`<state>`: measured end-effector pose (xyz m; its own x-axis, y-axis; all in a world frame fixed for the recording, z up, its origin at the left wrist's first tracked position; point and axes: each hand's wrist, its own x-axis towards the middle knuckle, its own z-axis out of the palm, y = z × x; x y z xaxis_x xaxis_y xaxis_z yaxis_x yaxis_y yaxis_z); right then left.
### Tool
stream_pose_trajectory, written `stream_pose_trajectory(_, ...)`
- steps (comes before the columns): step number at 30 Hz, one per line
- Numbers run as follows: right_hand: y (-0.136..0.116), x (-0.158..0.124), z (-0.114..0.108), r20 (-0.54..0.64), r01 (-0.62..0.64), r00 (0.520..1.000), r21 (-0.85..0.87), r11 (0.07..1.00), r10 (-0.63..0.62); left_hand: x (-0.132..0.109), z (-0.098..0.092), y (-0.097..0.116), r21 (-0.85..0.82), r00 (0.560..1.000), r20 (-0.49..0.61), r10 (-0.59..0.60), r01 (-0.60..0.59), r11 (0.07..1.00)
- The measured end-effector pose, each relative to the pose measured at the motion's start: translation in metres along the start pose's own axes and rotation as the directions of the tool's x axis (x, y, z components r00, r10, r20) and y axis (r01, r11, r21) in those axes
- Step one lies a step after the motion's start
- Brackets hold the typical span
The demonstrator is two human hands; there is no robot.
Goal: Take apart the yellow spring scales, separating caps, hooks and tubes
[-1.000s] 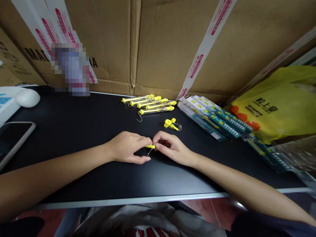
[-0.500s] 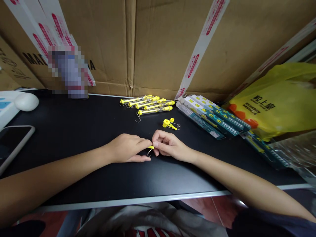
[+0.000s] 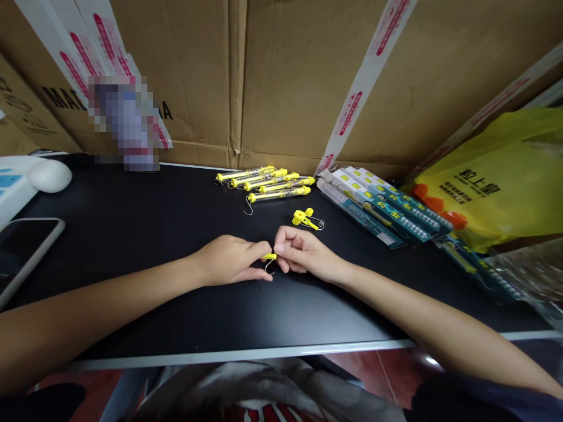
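A small yellow plastic piece with a bent metal hook is held just above the black table. My left hand is closed on it, index finger over it and thumb lower down near the hook. The fingertips of my right hand pinch together at its right end and hide part of it. Behind my right hand lie loose yellow plastic parts with a coiled wire. Further back rest several clear tubes with yellow ends and wire hooks, side by side.
Several printed teal and white boxes lie at the right, beside a yellow plastic bag. A phone and a white device are at the left. Large taped cardboard boxes stand along the back.
The view has shifted slightly. Both hands stay together on the yellow piece, and slightly more of it shows between the fingertips. The other things lie as before.
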<state>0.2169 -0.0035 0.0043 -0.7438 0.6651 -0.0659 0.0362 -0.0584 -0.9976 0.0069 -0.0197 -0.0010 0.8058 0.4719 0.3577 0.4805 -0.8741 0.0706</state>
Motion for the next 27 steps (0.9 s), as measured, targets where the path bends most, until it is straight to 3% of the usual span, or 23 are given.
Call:
stream_pose_trajectory(5, 0.0012, 0.0014, -0.0007, -0.004, 0.001, 1.0, 0.016, 1.0, -0.001, 0.0004, 0.0008, -0.0009, -0.012, 0.999, 0.024, -0.025, 0.025, 1.0)
stream_pose_trajectory(22, -0.0012, 0.0019, 0.0036, -0.006, 0.007, 1.0, -0.024, 1.0, -0.008, -0.0001, 0.0032, -0.0011, -0.013, 0.997, -0.076, 0.011, -0.012, 1.0)
stream_pose_trajectory(27, -0.0011, 0.0004, 0.0049, 0.017, 0.012, 1.0, -0.089, 0.996, -0.011, -0.0007, 0.0028, 0.0002, 0.059, 0.995, -0.095, 0.041, -0.035, 0.998)
